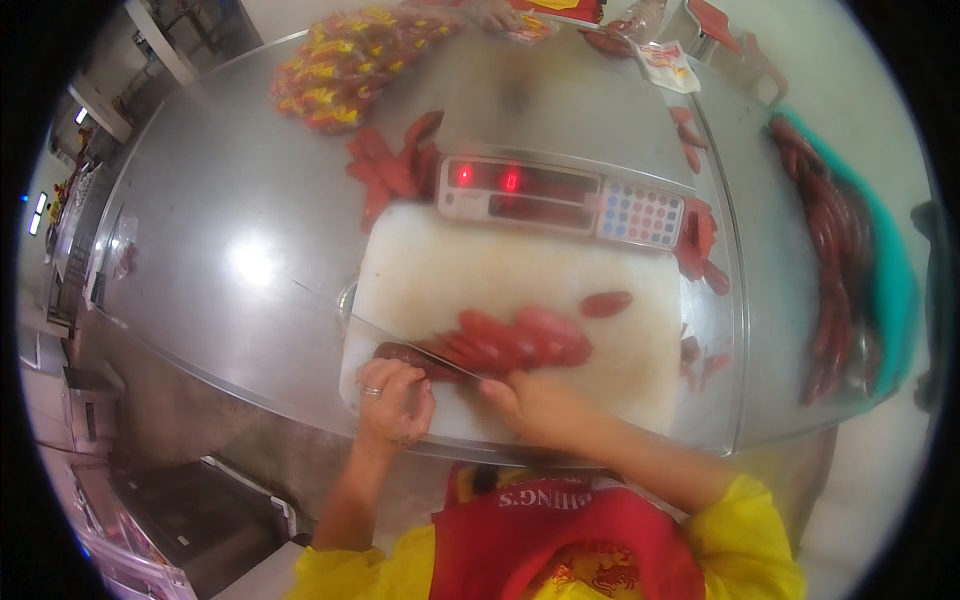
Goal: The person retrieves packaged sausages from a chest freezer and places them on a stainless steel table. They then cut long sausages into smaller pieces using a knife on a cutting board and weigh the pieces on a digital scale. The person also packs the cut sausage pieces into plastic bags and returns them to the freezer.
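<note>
My left hand, with a ring on one finger, presses a dark red sausage onto the white cutting board. In my right hand is a knife; its thin blade lies slantwise across the sausage, just beyond my left fingertips. My fingers hide the handle. Right of the blade, several oval sausage slices overlap in a row on the board. One slice lies apart, farther up and to the right.
A digital scale with lit red digits stands behind the board. Sausage pieces lie left and right of it. Packaged sausages are heaped at back left, near another person's hand. Long sausages rest on green sheeting at right.
</note>
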Motion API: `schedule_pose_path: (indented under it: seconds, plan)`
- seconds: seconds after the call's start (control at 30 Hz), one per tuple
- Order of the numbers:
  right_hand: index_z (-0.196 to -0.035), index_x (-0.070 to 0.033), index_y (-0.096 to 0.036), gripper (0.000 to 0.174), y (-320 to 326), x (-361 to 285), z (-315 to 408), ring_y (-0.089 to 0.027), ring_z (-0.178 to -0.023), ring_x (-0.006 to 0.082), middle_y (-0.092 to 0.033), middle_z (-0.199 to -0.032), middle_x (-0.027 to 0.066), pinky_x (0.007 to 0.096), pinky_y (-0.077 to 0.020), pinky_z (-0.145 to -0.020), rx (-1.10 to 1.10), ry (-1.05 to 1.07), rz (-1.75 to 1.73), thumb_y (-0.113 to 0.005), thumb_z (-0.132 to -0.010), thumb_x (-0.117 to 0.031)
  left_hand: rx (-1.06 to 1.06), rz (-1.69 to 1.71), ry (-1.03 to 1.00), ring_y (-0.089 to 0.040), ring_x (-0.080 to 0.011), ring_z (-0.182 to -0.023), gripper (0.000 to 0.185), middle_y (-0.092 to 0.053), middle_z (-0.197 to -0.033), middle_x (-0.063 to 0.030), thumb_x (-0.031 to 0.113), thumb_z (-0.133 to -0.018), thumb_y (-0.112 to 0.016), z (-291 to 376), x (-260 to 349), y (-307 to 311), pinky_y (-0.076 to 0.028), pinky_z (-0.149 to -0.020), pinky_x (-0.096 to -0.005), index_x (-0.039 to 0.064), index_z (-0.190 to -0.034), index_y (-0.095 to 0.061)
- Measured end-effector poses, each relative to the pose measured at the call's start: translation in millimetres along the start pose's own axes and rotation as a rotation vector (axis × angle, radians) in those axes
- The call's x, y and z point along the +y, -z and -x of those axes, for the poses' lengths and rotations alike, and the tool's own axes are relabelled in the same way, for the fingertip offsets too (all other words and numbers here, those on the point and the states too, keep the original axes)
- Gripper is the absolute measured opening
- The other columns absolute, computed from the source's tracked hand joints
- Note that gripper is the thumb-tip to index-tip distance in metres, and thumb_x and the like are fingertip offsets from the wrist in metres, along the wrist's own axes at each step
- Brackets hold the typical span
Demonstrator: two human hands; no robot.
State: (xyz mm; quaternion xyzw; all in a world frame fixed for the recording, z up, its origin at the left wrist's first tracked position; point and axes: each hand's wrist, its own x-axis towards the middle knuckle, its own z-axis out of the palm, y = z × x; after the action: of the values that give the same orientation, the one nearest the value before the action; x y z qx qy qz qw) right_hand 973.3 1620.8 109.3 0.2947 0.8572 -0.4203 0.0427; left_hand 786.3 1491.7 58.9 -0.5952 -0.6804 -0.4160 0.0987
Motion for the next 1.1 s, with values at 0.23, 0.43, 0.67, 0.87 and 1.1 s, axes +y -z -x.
schedule_pose_path:
  seconds: [0.23,0.43,0.67,0.87,1.1]
  plan:
    - [-0.086,-0.001,-0.052,0.051,58,-1,126,-0.059,-0.058,0.0452,-0.059,-0.06,0.0246,0.0516,-0.0484,-0.054,-0.139,-0.307,0.224,-0.041,-0.095,-0.049,-0.037,-0.013,0.051,-0.052,-0.0309,-0.088,0.029,-0.056,-0.093,-0.0101,0.002,-0.061,-0.067,1,-4,2,-0.043,-0.081,-0.0392,0.006,-0.088,-0.059]
    - [-0.085,0.001,-0.054,0.049,37,6,95,-0.059,-0.058,0.0453,-0.059,-0.061,0.0258,0.0517,-0.0486,-0.055,-0.143,-0.267,0.179,-0.042,-0.095,-0.046,-0.036,0.048,0.062,-0.054,-0.0312,-0.087,0.03,-0.057,-0.09,-0.0102,0.0,-0.061,-0.069,0,-9,0,-0.043,-0.081,-0.0385,0.006,-0.088,-0.058]
    - [-0.1,0.001,-0.06,0.059,-8,-5,-2,-0.06,-0.081,0.0457,-0.062,-0.082,0.0287,0.05,-0.0481,-0.074,-0.138,-0.153,-0.017,-0.032,-0.096,-0.05,0.104,0.009,0.134,-0.05,-0.0281,-0.096,0.041,-0.053,-0.1,-0.0112,0.005,-0.062,-0.077,3,-5,1,-0.043,-0.079,-0.0368,0.006,-0.097,-0.056]
    - [-0.105,0.002,-0.063,0.064,11,12,27,-0.06,-0.09,0.0435,-0.063,-0.09,0.0272,0.0459,-0.046,-0.082,-0.186,-0.232,-0.116,-0.03,-0.096,-0.052,0.065,0.007,0.37,-0.048,-0.0309,-0.101,0.05,-0.051,-0.106,-0.0149,0.007,-0.061,-0.077,4,3,2,-0.043,-0.086,-0.0395,0.001,-0.104,-0.052]
    - [-0.099,0.003,-0.064,0.066,29,58,92,-0.063,-0.079,0.0378,-0.063,-0.077,0.0248,0.0411,-0.0486,-0.074,-0.031,-0.294,-0.174,-0.033,-0.095,-0.055,0.021,-0.067,0.307,-0.048,-0.0324,-0.101,0.049,-0.051,-0.108,-0.0153,0.006,-0.064,-0.074,-3,1,3,-0.043,-0.087,-0.0402,0.001,-0.107,-0.052]
